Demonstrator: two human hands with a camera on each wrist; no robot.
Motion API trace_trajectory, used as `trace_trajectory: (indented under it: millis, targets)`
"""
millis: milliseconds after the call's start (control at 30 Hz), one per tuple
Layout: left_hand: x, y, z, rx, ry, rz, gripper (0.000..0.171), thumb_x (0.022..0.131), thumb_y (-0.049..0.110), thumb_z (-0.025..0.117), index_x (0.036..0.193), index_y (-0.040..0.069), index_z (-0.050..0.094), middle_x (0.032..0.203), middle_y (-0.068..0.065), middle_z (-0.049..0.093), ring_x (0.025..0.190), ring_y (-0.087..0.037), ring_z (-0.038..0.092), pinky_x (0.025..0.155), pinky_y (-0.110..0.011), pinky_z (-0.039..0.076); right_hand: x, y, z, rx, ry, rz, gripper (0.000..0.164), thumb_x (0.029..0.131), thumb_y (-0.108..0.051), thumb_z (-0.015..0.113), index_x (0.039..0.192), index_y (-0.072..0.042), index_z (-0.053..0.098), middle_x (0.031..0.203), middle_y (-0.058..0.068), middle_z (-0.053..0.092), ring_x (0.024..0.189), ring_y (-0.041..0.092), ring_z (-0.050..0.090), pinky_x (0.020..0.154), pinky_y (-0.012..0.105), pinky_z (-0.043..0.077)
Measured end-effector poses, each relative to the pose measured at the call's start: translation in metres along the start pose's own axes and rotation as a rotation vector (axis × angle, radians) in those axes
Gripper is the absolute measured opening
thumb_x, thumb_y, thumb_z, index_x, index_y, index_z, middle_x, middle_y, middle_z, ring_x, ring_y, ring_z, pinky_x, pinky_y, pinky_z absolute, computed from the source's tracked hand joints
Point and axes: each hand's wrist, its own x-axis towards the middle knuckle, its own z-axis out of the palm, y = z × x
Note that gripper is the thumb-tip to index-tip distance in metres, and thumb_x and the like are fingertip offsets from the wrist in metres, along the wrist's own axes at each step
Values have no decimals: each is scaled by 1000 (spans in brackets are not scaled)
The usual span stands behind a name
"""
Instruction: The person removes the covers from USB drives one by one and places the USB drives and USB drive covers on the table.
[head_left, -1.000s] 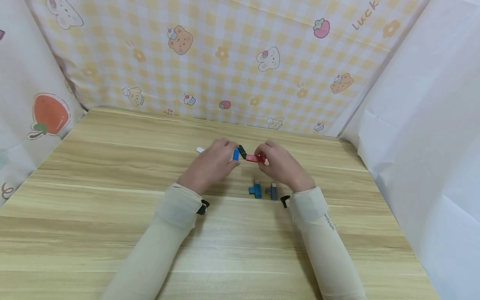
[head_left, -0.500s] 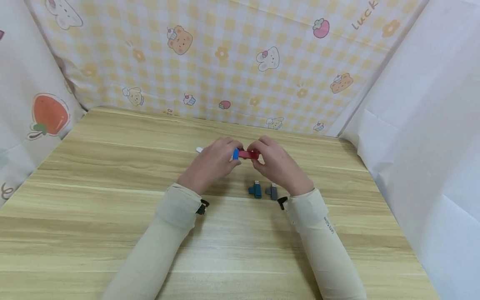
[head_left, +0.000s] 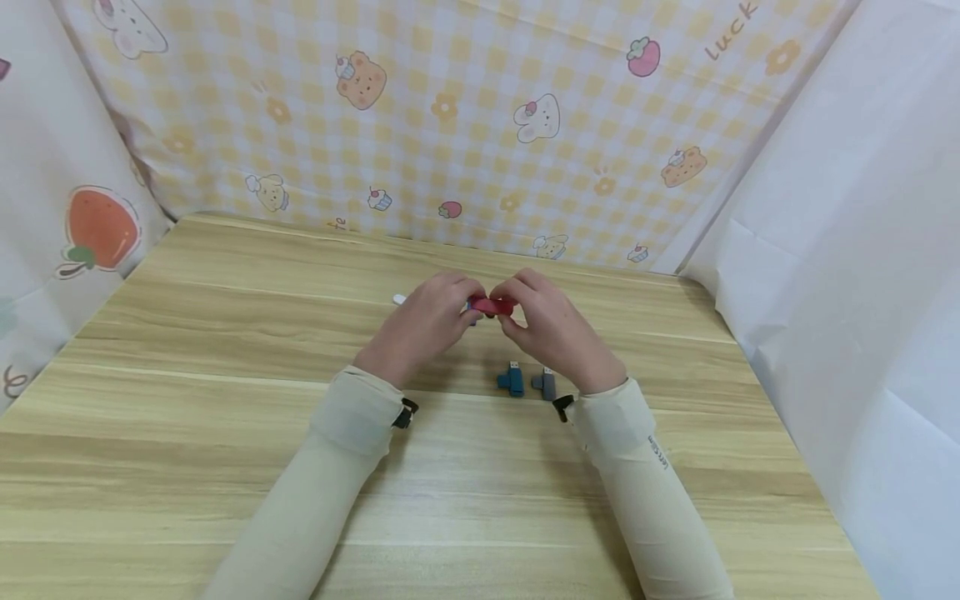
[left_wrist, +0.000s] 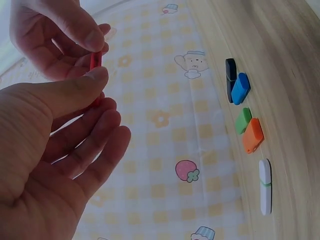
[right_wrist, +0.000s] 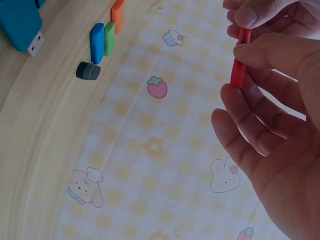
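Both hands meet above the far middle of the table on a slim red USB stick (head_left: 492,307). My left hand (head_left: 426,321) pinches its left end between thumb and fingers. At the other end, the thumb and fingers of my right hand (head_left: 551,329) pinch it too. In the right wrist view the red USB stick (right_wrist: 239,62) spans both grips, partly covered by the thumbs. On the table near the hands lie a black stick (left_wrist: 230,80), a blue stick (left_wrist: 240,90), a green one (left_wrist: 243,121), an orange one (left_wrist: 253,136) and a white stick (left_wrist: 265,187).
Closer to the person, between the forearms, a teal USB drive (head_left: 512,379) and a grey USB drive (head_left: 544,383) lie on the wooden table (head_left: 465,483), metal plugs pointing away. A checked cloth (head_left: 450,125) hangs along the table's far edge, with white cloth (head_left: 847,250) on the right.
My right hand has carried the red USB stick left and slightly up to the left hand. My left fingers now pinch its left end. The teal and grey drives have stayed put.
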Motion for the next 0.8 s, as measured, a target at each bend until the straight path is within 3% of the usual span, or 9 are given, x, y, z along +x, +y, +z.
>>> trace_trajectory:
  millis: [333,800]
  targets:
    - [-1,1,-2,-27,0,-1,16,103,13,74,114,1,78,114,-11,77,104,-27,68,95,-37,61,0,-2,2,-21,28,-16,25,96,-12,84,117,-4,75,110,8,69,97,22,67,89,33,62]
    - [4,-1,-3,-76,-46,13,17,104,11,72,113,-1,79,110,-13,78,99,-27,69,92,-36,63,0,-1,0,25,12,-24,22,96,-10,83,116,-2,76,110,10,71,98,23,69,90,36,63]
